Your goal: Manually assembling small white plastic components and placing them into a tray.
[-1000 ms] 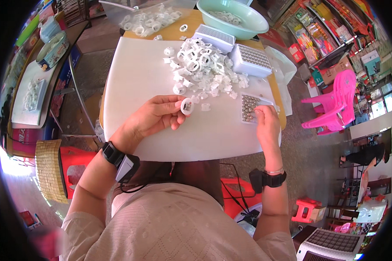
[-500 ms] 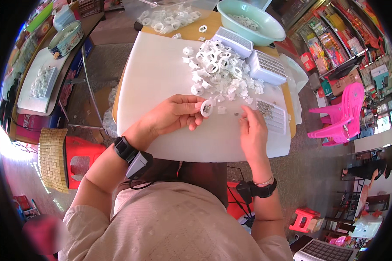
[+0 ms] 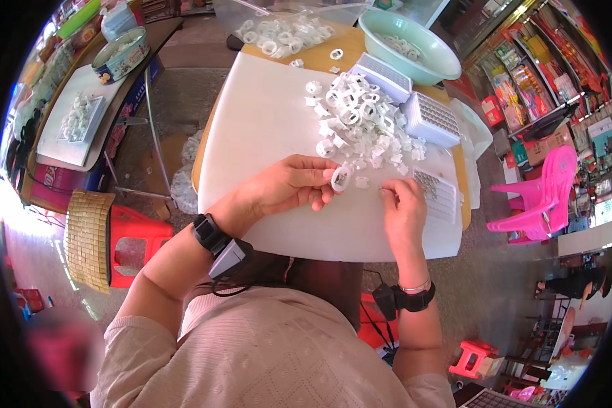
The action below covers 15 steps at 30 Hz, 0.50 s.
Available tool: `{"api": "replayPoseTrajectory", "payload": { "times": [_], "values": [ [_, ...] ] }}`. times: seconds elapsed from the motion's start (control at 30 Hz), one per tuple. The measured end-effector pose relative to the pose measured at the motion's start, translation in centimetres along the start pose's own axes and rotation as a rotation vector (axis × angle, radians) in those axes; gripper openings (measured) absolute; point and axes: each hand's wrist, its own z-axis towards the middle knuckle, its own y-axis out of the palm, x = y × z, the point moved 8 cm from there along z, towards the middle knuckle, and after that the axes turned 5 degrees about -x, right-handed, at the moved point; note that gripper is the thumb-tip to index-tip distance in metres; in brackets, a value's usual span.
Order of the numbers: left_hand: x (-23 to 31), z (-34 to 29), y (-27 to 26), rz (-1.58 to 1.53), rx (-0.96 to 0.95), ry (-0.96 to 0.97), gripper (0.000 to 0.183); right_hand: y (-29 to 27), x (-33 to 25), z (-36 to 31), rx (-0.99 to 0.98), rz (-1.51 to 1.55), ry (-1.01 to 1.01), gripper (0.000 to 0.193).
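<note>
Ring (image 3: 342, 178) pinched in left fingers (image 3: 319, 176), long axis steeply up-right; right fingers (image 3: 402, 191) curled, hold unclear

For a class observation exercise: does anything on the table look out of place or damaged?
One white ring lies on the wood left of the green basin, apart from the heap of white parts, so it looks stray; no damage is evident.

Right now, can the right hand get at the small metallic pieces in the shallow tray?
Likely yes: the right hand is just left of the shallow tray, and nothing visible blocks the small metallic pieces. Can't tell if its fingers hold anything.
</note>
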Motion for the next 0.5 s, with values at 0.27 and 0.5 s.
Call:
{"api": "replayPoseTrajectory", "payload": {
  "times": [0.27,0.5],
  "values": [
    [-0.3,0.2,0.5,0.028,-0.043,-0.011,0.032,-1.7,-5.4,0.9,-0.023,0.549,0.056,0.009],
    [-0.6,0.3,0.3,0.065,-0.090,0.000,0.031,-0.6,-7.3,1.0,-0.026,0.423,-0.066,0.010]
  ]
}}
